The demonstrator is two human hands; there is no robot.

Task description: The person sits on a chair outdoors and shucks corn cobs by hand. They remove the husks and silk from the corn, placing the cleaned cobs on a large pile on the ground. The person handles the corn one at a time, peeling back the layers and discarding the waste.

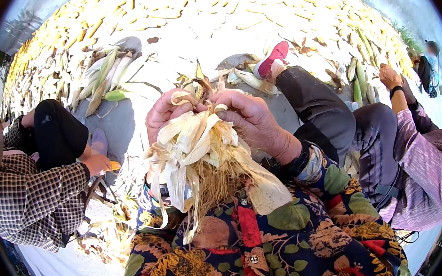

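My left hand point(169, 111) and my right hand point(252, 121) are raised close together in front of my chest. Both pinch the top of a bundle of dry, pale corn husks point(193, 135) between thumbs and fingers. The peeled husks and brown corn silk point(210, 185) hang down from my fingertips over my flowered shirt. One broad husk leaf sticks out to the lower right. Just beyond my fingers, more dry brown husk tips stick up. Whether an ear's kernels lie inside the bundle cannot be seen.
Husked yellow corn ears point(169, 13) spread widely ahead. Unhusked ears point(105, 73) lie in a pile at front left, and more point(358, 81) at right. A person in a checked shirt point(39, 200) sits at left, another in purple point(421, 169) at right. Loose husks point(111, 239) lie at lower left.
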